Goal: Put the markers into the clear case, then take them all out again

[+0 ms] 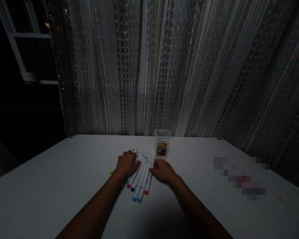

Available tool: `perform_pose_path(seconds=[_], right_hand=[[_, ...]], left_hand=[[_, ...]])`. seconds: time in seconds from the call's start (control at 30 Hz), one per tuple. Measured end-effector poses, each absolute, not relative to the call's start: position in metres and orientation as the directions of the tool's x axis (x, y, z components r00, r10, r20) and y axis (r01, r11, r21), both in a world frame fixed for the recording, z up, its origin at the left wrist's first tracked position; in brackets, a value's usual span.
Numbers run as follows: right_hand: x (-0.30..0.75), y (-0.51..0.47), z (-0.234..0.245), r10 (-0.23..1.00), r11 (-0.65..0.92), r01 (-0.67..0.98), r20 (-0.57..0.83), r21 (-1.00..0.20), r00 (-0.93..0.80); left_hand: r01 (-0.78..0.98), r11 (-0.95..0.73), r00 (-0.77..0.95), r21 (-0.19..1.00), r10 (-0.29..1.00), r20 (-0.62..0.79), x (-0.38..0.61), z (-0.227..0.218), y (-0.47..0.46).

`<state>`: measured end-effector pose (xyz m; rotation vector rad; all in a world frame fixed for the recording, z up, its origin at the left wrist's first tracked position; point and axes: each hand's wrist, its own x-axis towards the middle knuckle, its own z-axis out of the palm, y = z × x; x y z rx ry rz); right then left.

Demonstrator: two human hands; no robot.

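Note:
A row of white markers (141,177) lies fanned on the table between my hands, their coloured ends in light blue, orange, navy, pink and green. My left hand (127,163) rests over the left side of the row, fingers spread and thumb apart, covering part of several markers. On the right side, my right hand (162,170) has its fingers curled, with thumb and fingertips against the orange-capped marker (148,184). A yellow marker end (110,172) sticks out left of my left wrist; the rest of it is hidden.
Behind my right hand stands a clear plastic container (162,136) with a yellow and red label. A blurred-out patch (241,179) covers something on the right of the white table (64,186). Patterned curtains (149,66) hang behind the table's far edge. The room is dim.

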<state>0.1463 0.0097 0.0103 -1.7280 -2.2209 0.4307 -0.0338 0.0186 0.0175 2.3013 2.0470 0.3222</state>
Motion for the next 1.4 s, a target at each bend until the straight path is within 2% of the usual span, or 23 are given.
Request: perform_pose_path(seconds=[0.2, 0.7, 1.1, 1.4], right_hand=[[0.142, 0.011, 0.005, 0.963, 0.269, 0.87, 0.103, -0.413, -0.249], [0.142, 0.013, 0.0, 0.961, 0.276, 0.853, 0.125, -0.443, -0.246], [0.141, 0.011, 0.004, 0.967, 0.254, 0.86, 0.087, -0.443, -0.241], [0.145, 0.01, 0.001, 0.958, 0.284, 0.841, 0.112, -0.46, -0.263]], left_hand=[[0.974, -0.135, 0.111, 0.183, 0.985, 0.134, -0.037, 0.015, 0.022], [0.958, -0.112, 0.08, 0.264, 0.988, 0.129, -0.043, 0.016, 0.029], [0.972, -0.074, 0.052, 0.222, 0.993, 0.105, -0.041, 0.018, 0.027], [0.977, -0.097, 0.08, 0.19, 0.992, 0.092, -0.034, 0.017, 0.024]])
